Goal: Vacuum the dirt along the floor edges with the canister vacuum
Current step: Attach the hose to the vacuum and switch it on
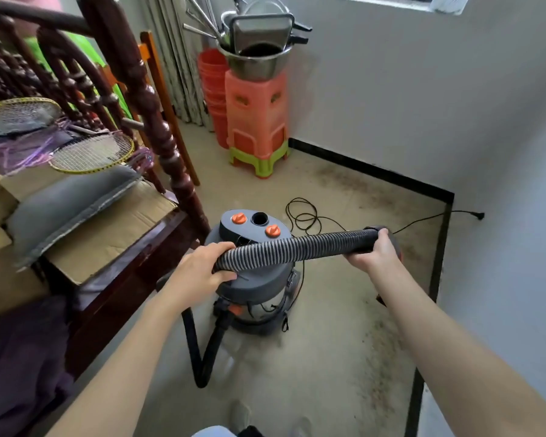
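Forearms, bare, enter from the lower edge and are the nearest items in my feed; both run forward to the hose.

Item 1, left hand (202,272): fingers and thumb curled round the ribbed hose (297,247) at its lower end, just above the canister lid. Gripping.

Item 2, hose: black and grey, corrugated, held roughly level between my two hands. I judge it light and flexible; it should bend and spring back, so two holds well apart keep it under control. The ribs give good purchase; slipping seems unlikely.

Item 3, canister vacuum (256,279): grey lid with two orange knobs and an open port, steel drum below, standing on the floor beside the dark wooden bed frame (145,99). A second black hose section loops down from its front to the floor. I judge the drum the heavy part, best dragged by the hose only gently, or moved by its lid.

Item 4, right hand (375,247): closed round the smooth black cuff at the hose's far end. Gripping. The cuff looks rigid, the proper place to steer from. Whether a nozzle is fitted beyond it I cannot tell; my hand hides it.

Item 5, power cord (303,216): thin, black, coiled loosely behind the canister and trailing right to a wall socket. A snag risk.

Item 6, dirt (382,357): dark specks along the black skirting (435,263) at right and by the far wall. Not yet vacuumed, by my judgement.
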### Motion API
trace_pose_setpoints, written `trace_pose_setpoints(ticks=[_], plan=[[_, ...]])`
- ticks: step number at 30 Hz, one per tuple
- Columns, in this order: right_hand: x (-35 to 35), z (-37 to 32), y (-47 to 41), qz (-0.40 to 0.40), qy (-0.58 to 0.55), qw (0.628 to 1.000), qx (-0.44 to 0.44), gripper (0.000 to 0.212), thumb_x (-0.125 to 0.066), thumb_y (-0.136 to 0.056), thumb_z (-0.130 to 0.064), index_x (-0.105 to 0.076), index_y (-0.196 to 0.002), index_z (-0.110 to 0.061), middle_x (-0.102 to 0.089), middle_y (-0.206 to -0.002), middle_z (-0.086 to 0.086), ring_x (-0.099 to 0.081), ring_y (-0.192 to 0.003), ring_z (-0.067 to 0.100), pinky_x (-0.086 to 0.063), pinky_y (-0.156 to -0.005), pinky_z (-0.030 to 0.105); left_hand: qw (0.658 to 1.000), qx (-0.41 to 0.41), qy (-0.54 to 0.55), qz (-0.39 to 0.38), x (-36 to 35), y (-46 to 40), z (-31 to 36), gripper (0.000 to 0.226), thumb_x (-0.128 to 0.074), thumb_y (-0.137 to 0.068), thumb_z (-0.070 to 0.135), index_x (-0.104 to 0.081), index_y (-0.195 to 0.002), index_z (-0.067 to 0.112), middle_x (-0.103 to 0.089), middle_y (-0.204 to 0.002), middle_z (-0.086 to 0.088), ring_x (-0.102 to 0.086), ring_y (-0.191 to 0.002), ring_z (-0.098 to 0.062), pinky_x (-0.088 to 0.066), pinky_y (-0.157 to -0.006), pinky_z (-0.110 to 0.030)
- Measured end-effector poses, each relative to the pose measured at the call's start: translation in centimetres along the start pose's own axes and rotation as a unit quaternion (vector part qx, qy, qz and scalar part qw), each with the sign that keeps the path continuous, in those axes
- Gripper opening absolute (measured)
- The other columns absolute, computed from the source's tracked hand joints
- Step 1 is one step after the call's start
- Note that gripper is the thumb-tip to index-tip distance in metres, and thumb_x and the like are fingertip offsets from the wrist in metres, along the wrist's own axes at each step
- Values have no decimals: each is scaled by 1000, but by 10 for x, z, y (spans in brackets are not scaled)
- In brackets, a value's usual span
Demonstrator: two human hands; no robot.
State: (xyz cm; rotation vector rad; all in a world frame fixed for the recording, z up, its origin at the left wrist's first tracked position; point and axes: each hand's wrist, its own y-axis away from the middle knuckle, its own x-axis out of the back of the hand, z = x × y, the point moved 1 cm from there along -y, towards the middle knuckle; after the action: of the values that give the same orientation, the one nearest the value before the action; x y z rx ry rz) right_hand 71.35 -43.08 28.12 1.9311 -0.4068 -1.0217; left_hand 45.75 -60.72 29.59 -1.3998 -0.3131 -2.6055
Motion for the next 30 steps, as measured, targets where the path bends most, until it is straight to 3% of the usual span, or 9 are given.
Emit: trace_pose_setpoints(ticks=[3,7,10,12,15,20,22,26,30], plan=[[-14,-3,3,-52,19,998,0,48,-58,-95,-46,-49,-94,1,-60,-91,18,-60,-78,34,-51,-82,46,999,27,-18,-1,5,-7,1,49,-67,-86,21,-47,-130,26,-57,-119,6,-52,-114,-19,-40,-100,-42],[-30,6,11,-134,40,989,-37,43,-62,-95,-32,-46,-109,5,-57,-102,21,-57,-94,38,-44,-96,49,998,63,-27,7,10,-20,9,49,-59,-92,19,-41,-137,21,-50,-135,0,-47,-125,-23,-38,-105,-45],[-40,31,17,-191,122,973,-46,38,-60,-97,-27,-47,-109,6,-55,-108,20,-54,-110,38,-43,-95,51,1000,-8,-6,6,8,-31,35,60,-63,-90,27,-36,-144,20,-44,-143,2,-40,-132,-18,-34,-109,-41],[-49,45,23,-227,185,956,-24,37,-60,-96,-24,-48,-116,6,-56,-112,19,-58,-101,34,-49,-83,46,999,-50,5,15,1,-38,57,63,-66,-88,31,-37,-142,19,-46,-140,1,-39,-132,-18,-34,-108,-40],[-62,44,32,-281,252,925,37,37,-62,-95,-20,-49,-121,3,-60,-111,16,-65,-95,28,-55,-72,35,996,-35,28,72,-6,-50,79,59,-67,-86,30,-41,-136,14,-51,-126,-4,-46,-120,-22,-39,-101,-41],[-84,23,39,-326,285,892,131,33,-60,-96,-17,-53,-122,1,-69,-104,13,-68,-95,20,-55,-86,30,988,-23,63,137,2,-67,82,44,-61,-91,16,-44,-132,12,-51,-121,-8,-48,-112,-26,-43,-95,-43],[-101,12,36,-309,200,921,129,36,-56,-99,-27,-51,-120,2,-66,-111,19,-65,-102,27,-53,-92,38,985,-21,69,155,6,-70,76,42,-61,-90,14,-45,-130,12,-52,-119,-8,-48,-110,-26,-43,-93,-44],[-129,5,11,-212,48,972,86,57,-43,-102,-45,-34,-140,-3,-57,-124,25,-57,-119,36,-46,-99,47,987,-19,55,148,11,-80,55,41,-64,-89,18,-47,-126,14,-54,-115,-3,-49,-108,-24,-45,-90,-45],[-149,21,-21,-147,62,981,107,56,-45,-104,-32,-27,-148,-3,-50,-137,25,-53,-124,37,-42,-103,49,994,5,27,106,13,-108,26,40,-65,-87,23,-47,-122,19,-54,-114,2,-49,-107,-21,-44,-90,-43]])
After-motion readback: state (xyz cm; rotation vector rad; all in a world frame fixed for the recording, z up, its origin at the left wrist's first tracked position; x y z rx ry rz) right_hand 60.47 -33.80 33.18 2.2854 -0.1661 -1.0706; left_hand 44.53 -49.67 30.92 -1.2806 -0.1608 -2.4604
